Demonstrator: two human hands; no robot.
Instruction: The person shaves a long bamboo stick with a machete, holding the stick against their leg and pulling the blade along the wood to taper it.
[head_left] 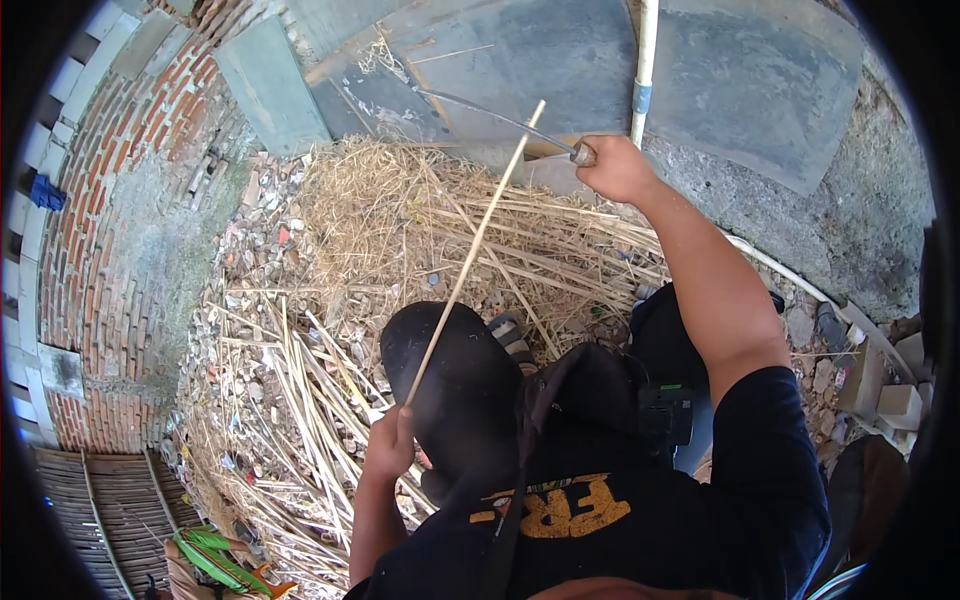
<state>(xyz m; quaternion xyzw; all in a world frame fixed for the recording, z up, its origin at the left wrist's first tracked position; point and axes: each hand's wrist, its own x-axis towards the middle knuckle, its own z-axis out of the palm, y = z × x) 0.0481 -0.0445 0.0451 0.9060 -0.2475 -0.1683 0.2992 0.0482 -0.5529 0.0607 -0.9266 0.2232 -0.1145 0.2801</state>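
1. One thin, pale, straight reed stalk [470,250] rose slantwise from the closed fingers of the left hand [388,445], which gripped its lower end.
2. One curved metal sickle [500,118] had its handle clenched in the right hand [615,168], blade reaching left past the stalk's tip.
3. Beyond both hands lay countless dry, strawlike stalks [300,370] over rubble.

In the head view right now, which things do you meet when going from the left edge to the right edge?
Brick wall → pile of pale split stalks → left hand holding a thin stick → right hand holding a curved blade → grey blocks.
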